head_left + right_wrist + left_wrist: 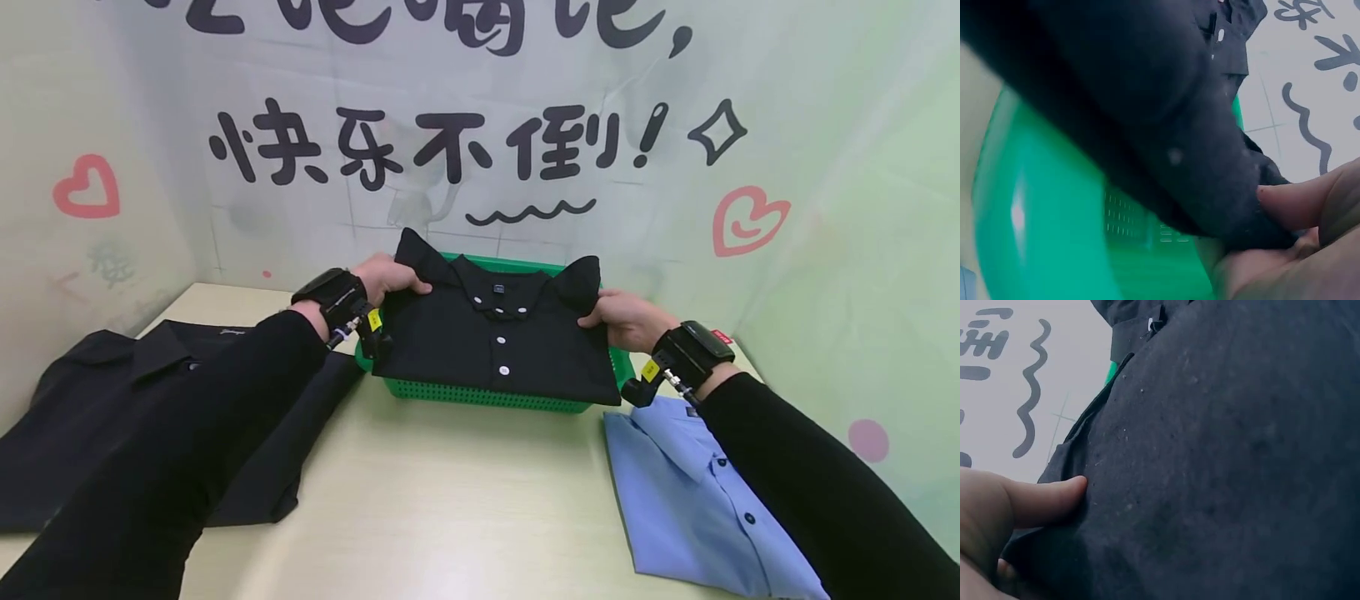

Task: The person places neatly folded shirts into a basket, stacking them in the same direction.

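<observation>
A folded black button-up shirt [450, 333] with white buttons is held by its two sides over a green basket [480, 398]. My left hand [386, 279] pinches its left side near the shoulder; in the left wrist view the thumb [1054, 499] lies on top of the cloth. On the opposite side my right hand [630, 321] pinches the other edge, thumb [1291, 200] above and fingers beneath. The right wrist view looks past the shirt's edge into the basket, whose perforated wall shows below the cloth. Most of the basket's inside is hidden by the shirt.
Another dark shirt [82, 433] lies folded on the table at the left, partly under my left sleeve. At the right, a folded blue shirt [675, 500] lies beneath my right forearm. A printed backdrop [480, 200] stands right behind the basket.
</observation>
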Available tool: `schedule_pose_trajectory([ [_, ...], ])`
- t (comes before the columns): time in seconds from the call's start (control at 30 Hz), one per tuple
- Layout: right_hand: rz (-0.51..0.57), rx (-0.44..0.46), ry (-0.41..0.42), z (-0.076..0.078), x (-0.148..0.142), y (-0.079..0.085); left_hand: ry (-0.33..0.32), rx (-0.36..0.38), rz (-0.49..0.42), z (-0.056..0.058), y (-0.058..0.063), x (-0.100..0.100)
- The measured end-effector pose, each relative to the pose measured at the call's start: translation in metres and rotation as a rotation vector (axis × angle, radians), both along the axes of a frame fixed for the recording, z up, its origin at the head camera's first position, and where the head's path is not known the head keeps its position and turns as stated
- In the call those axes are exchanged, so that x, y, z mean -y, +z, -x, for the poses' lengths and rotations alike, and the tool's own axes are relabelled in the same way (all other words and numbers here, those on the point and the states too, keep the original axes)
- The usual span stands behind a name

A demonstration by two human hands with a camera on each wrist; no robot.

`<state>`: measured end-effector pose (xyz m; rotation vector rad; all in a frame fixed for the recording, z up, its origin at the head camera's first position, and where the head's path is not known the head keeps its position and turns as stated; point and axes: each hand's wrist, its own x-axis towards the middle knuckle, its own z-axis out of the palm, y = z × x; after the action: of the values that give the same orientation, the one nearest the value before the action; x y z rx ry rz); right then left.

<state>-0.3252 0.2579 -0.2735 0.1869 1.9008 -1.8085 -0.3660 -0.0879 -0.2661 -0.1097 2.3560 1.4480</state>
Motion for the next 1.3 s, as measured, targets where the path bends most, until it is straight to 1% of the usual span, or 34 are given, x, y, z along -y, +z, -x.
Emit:
schedule_pose_trajectory([
  [0.07,-0.001,0.001,-0.002,0.001,0.000,0.000,0.000,-0.003,-0.011,0.002,0.000,-0.001],
  [0.13,0.020,-0.007,-0.006,0.002,-0.002,0.001,-0.003,-0.004,-0.035,0.003,0.002,-0.002],
  [0.23,0.074,-0.056,-0.008,0.002,-0.007,0.004,0.009,0.001,-0.115,0.005,0.007,-0.001],
  [0.33,0.099,-0.121,0.000,0.003,-0.011,0.008,0.030,0.007,-0.189,0.008,0.011,0.002],
  [0.4,0.091,-0.145,0.007,0.004,-0.011,0.008,0.034,-0.002,-0.178,0.010,0.012,0.002],
  [0.43,0.076,-0.151,0.016,0.005,-0.011,0.008,0.036,-0.011,-0.156,0.011,0.012,0.001],
  [0.63,-0.040,-0.147,0.046,0.012,-0.004,0.004,0.045,-0.099,0.089,0.013,0.009,-0.010],
  [0.73,-0.084,-0.113,0.047,0.015,-0.002,0.005,0.054,-0.104,0.161,0.015,0.009,-0.014],
  [0.8,-0.125,-0.078,0.045,0.016,-0.001,0.007,0.048,-0.095,0.207,0.020,0.006,-0.015],
  [0.87,-0.177,-0.049,0.041,0.016,0.001,0.009,0.037,-0.099,0.259,0.033,-0.003,-0.014],
  [0.9,-0.211,-0.038,0.043,0.016,0.002,0.010,0.020,-0.087,0.290,0.041,-0.006,-0.013],
  [0.93,-0.238,-0.032,0.051,0.016,0.003,0.011,0.005,-0.105,0.323,0.055,-0.018,-0.011],
  [1.0,-0.286,-0.013,0.056,0.016,0.006,0.012,-0.045,-0.107,0.402,0.073,-0.031,-0.010],
  [1.03,-0.314,-0.005,0.064,0.016,0.008,0.012,-0.072,-0.108,0.444,0.078,-0.035,-0.011],
  [1.07,-0.341,0.004,0.074,0.016,0.009,0.012,-0.103,-0.102,0.489,0.077,-0.035,-0.013],
  [1.13,-0.387,0.020,0.092,0.017,0.011,0.011,-0.137,-0.100,0.565,0.071,-0.033,-0.020],
  [1.17,-0.414,0.026,0.099,0.018,0.012,0.011,-0.161,-0.074,0.592,0.058,-0.024,-0.025],
  [1.2,-0.453,0.023,0.109,0.018,0.012,0.010,-0.171,-0.070,0.607,0.047,-0.017,-0.028],
  [1.23,-0.476,0.020,0.124,0.019,0.013,0.010,-0.172,-0.066,0.617,0.040,-0.012,-0.031],
  [1.27,-0.499,0.016,0.135,0.019,0.015,0.009,-0.170,-0.058,0.622,0.025,-0.002,-0.035],
  [1.3,-0.534,0.007,0.148,0.019,0.016,0.009,-0.169,-0.054,0.623,0.023,-0.001,-0.035],
])
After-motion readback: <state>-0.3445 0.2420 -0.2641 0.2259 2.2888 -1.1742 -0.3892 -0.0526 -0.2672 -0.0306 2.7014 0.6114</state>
